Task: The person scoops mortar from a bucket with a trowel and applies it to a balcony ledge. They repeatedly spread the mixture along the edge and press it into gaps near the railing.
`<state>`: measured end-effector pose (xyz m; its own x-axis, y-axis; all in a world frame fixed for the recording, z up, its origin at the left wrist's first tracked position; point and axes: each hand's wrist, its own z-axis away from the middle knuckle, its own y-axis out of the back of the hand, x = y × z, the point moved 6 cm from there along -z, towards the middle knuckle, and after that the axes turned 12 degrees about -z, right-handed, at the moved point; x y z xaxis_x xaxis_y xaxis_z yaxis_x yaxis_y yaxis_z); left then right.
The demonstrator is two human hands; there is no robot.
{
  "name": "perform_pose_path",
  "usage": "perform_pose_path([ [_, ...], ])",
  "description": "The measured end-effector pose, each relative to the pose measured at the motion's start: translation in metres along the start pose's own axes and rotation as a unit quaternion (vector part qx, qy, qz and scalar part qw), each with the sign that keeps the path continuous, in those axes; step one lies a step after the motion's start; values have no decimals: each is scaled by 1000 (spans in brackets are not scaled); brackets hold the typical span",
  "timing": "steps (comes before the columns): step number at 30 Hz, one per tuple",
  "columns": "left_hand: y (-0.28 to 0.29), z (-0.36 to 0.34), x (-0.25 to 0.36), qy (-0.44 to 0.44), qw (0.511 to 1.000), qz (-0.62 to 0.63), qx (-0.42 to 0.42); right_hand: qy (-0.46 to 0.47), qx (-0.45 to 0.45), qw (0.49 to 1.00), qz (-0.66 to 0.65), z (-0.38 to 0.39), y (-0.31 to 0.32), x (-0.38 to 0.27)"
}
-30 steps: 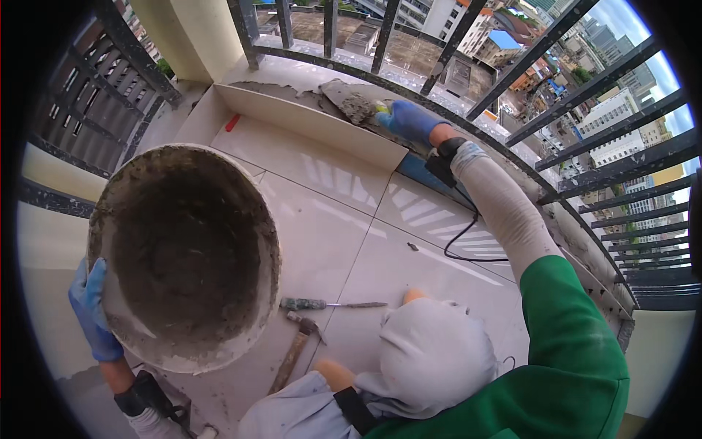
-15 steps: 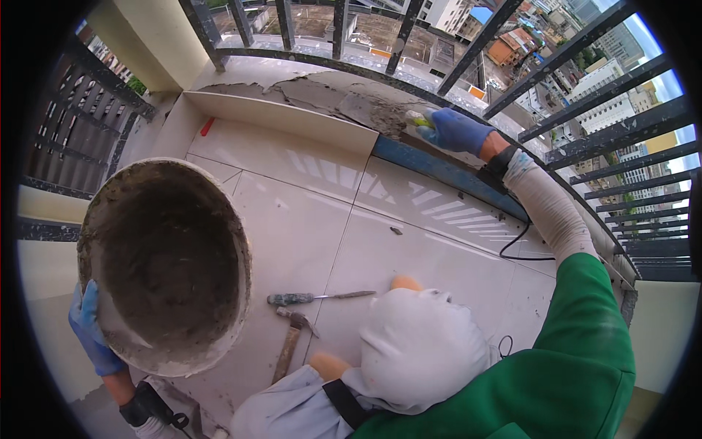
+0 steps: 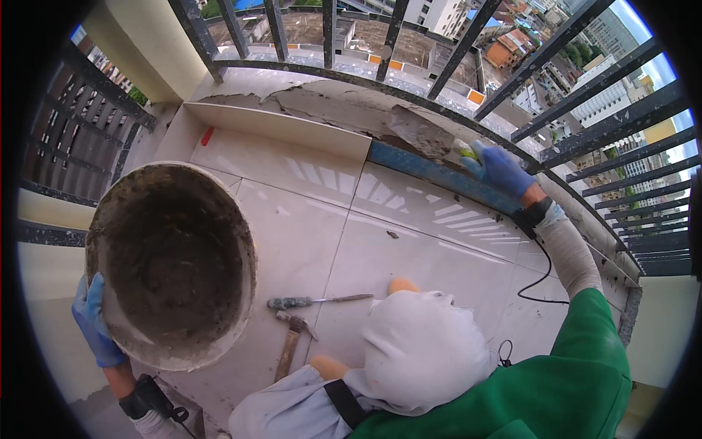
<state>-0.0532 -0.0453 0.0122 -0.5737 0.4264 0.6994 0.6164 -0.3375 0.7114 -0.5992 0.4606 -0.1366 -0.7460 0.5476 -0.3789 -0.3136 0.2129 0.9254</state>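
Observation:
My right hand (image 3: 503, 170), in a blue glove, is closed round the yellow-green handle of a trowel (image 3: 466, 151). Its blade, smeared with grey mortar, lies against the low ledge (image 3: 314, 95) under the railing. Beneath that ledge runs a blue strip (image 3: 417, 167), right of a fitted upright tile (image 3: 285, 135). At the left, my blue-gloved left hand (image 3: 95, 322) grips the rim of a large bucket (image 3: 245, 293). The bucket tilts, with wet grey mortar (image 3: 175, 256) coating its inside.
On the tiled floor (image 3: 292, 219) lie a screwdriver-like tool (image 3: 300, 301) and a hammer (image 3: 291, 344). A small red piece (image 3: 207, 136) rests by the upright tile. Dark metal railings (image 3: 329, 36) curve round the balcony. A black cable (image 3: 545, 282) hangs by my right wrist.
My right hand has moved right and nearer along the ledge with the trowel. My left hand stays on the bucket, which sits slightly further right in view.

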Motion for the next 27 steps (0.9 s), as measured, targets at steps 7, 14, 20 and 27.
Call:
perform_pose_path([
  [7, -13, 3, 23, 17, 1000, -14, 5, 124, 9, 992, -28, -123, -44, -72],
  [14, -15, -8, 19, 7, 998, -60, 1, 91, -34, 993, -70, -218, -66, -134],
  [20, -12, -5, 28, 36, 999, -10, 3, 82, -111, 990, -31, -198, -57, -110],
  [27, -1, -8, 3, 7, 999, -44, 26, 45, -74, 996, -35, -50, -1, -32],
])
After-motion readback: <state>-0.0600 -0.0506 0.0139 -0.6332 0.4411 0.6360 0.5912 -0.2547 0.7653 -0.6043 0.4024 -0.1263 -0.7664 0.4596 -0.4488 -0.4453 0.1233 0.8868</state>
